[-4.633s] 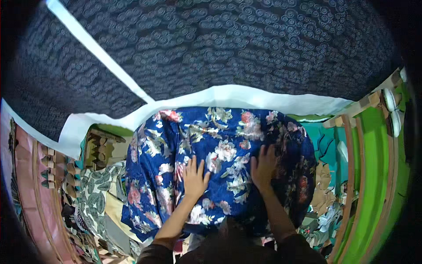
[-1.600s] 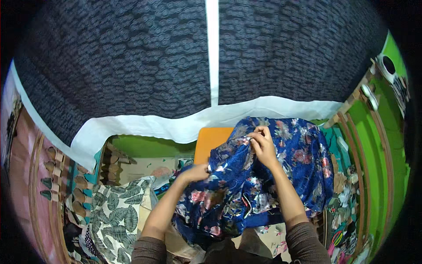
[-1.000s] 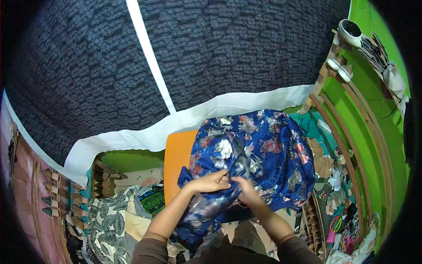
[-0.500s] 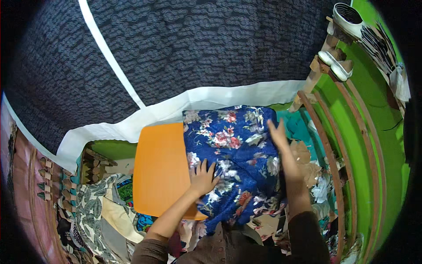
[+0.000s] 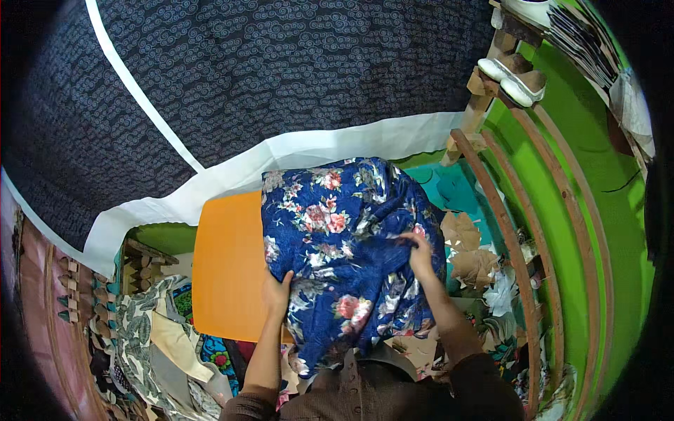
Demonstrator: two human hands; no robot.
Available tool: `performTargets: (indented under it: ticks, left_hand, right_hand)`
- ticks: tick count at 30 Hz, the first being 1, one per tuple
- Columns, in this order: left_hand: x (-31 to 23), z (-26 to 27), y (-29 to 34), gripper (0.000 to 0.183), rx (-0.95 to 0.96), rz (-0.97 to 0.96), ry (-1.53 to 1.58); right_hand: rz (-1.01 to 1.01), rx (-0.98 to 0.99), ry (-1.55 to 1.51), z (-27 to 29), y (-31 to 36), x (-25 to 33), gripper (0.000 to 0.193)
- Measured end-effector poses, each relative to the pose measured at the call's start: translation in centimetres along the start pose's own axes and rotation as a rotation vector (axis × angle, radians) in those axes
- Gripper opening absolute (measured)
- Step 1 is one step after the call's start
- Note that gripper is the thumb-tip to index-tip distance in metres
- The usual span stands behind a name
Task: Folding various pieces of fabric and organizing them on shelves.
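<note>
Dark blue fabric printed with pink and white flowers lies spread over the right part of an orange board, bunched into folds on its right side. My left hand is at the cloth's left edge, its thumb on the fabric and its other fingers mostly hidden at the edge. Farther right, my right hand grips a raised fold of the same fabric between thumb and fingers.
Wooden rack rails curve along the right, with white shoes on top. Paper and scrap pieces lie beneath. Piled leaf-print cloth is at left, near a rack of shoe-shaped forms. A dark patterned cloth hangs ahead.
My right hand has moved inward from the fabric's far right edge, gathering it into folds. My left hand, flat on the cloth before, has shifted to its left edge. The view has shifted slightly.
</note>
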State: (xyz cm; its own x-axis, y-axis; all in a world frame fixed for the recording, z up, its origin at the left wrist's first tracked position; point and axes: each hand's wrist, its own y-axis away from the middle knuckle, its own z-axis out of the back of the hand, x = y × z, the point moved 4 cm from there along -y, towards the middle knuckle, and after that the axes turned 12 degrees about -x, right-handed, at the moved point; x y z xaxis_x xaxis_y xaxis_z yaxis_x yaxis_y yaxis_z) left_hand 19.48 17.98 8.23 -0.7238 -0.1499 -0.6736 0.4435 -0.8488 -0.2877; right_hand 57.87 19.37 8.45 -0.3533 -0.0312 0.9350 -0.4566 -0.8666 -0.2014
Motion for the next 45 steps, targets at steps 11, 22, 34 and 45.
performTargets:
  ticks: [11,22,34,45]
  left_hand:
    - [-1.0,6.1,-7.6,0.051,-0.168,-0.158,-0.106]
    - [10.7,18.7,-13.9,0.043,-0.138,-0.026,-0.473]
    - [-3.9,8.5,7.0,0.074,0.451,-0.767,-0.195]
    - [-8.2,6.2,8.0,0.053,0.455,-0.652,-0.041]
  right_hand:
    - [-0.685,-0.100,-0.665,5.3,-6.5,-5.9,0.029]
    - [-1.037,0.094,-0.632,-1.3,0.1,0.1,0.055]
    - [0.470,-0.357,0.384,-5.4,4.0,9.7,0.048]
    - [0.208,0.341,0.328,-8.2,2.4,5.6,0.012]
